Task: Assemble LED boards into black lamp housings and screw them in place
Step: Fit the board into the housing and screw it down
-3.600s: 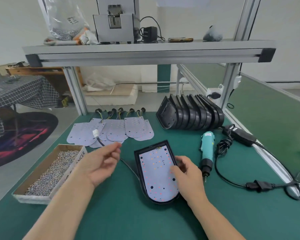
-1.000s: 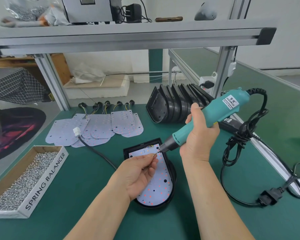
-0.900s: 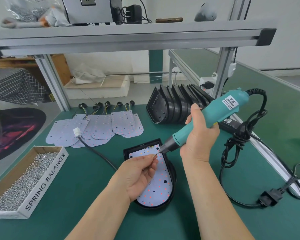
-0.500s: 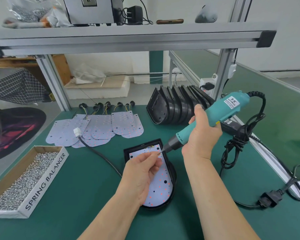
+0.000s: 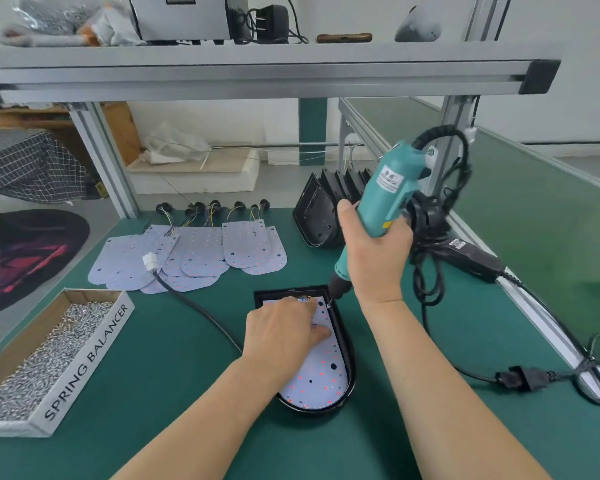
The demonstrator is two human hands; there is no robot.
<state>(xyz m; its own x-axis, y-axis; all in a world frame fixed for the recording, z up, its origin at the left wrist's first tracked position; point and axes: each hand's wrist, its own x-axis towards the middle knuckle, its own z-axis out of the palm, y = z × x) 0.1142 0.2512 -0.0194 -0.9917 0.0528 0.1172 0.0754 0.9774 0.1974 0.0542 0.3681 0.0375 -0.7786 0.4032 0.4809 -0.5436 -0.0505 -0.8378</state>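
Red-dotted board in black housing — left hand presses, right hand grips screwdriver.

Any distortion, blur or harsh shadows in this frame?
Head view: wide-angle lens slightly bows the grey aluminium shelf beam; lighting soft and even, shadows faint; label on the teal electric screwdriver too soft to read, lettering on the cardboard screw box sharp.
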